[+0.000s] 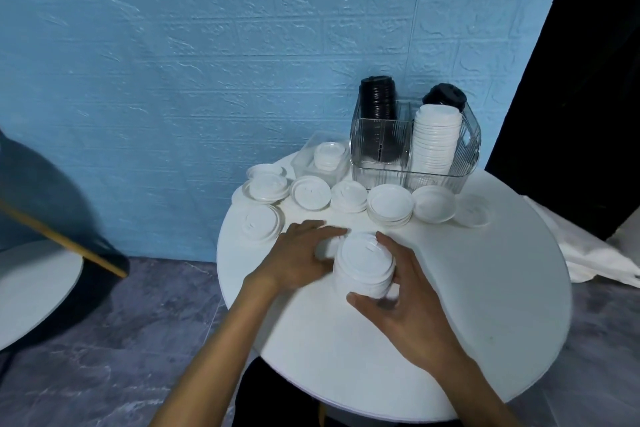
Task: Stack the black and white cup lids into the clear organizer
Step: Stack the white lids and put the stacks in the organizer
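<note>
A: Lids?
B: White stack, ribbed rims, sitting mid-table. Left hand and right hand are cupping its sides.
A: Organizer?
B: Standing behind, holding black and white stacks.

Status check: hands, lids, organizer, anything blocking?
Both hands gripping white lid stack. Clear organizer partly filled. Loose lids lie between.

Between your fingers sits a plain white stack of lids. Beyond your fingertips, the clear ribbed organizer holds one black stack and one white stack. The table is white; the wall is blue with a brick pattern.
</note>
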### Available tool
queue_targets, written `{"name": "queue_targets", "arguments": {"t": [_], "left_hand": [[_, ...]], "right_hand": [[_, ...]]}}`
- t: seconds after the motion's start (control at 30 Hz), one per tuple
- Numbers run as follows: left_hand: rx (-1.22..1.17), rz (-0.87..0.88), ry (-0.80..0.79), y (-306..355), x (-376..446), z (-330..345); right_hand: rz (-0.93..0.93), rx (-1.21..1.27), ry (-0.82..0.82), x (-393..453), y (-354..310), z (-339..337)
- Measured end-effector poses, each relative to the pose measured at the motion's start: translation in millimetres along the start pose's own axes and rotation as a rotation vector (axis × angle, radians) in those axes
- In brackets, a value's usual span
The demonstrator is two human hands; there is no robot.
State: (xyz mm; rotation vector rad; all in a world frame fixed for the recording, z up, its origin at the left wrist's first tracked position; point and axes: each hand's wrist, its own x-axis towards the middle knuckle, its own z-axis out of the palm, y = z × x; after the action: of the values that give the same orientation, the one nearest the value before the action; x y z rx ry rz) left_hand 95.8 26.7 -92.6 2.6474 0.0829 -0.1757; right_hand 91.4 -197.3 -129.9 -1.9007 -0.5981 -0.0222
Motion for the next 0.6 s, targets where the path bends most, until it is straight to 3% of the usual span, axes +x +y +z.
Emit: {"name": "queue_targets", "arguments": {"t": [0.13, 0.23, 0.33, 0.43, 0.6], "left_hand": [[-0.058, 0.042, 0.228, -4, 2, 4], [-0.406, 0.017, 0.447, 9, -11, -6], [-0.7, 0.149, 0.319, 36, -34, -17], [-0.557, 0.261, 0.226, 52, -45, -10], [-0.395, 0.205, 0.249, 53, -37, 8]], "right_hand": [[-0.004, -0.003, 0.003, 0, 0, -1], [-0.003, -0.006, 0.0, -1, 0, -1], [0.012, -0.001, -0.004, 0, 0, -1], [0.046, 0.023, -0.018, 1, 3, 0], [0.097, 0.089, -0.032, 3, 3, 0]]}}
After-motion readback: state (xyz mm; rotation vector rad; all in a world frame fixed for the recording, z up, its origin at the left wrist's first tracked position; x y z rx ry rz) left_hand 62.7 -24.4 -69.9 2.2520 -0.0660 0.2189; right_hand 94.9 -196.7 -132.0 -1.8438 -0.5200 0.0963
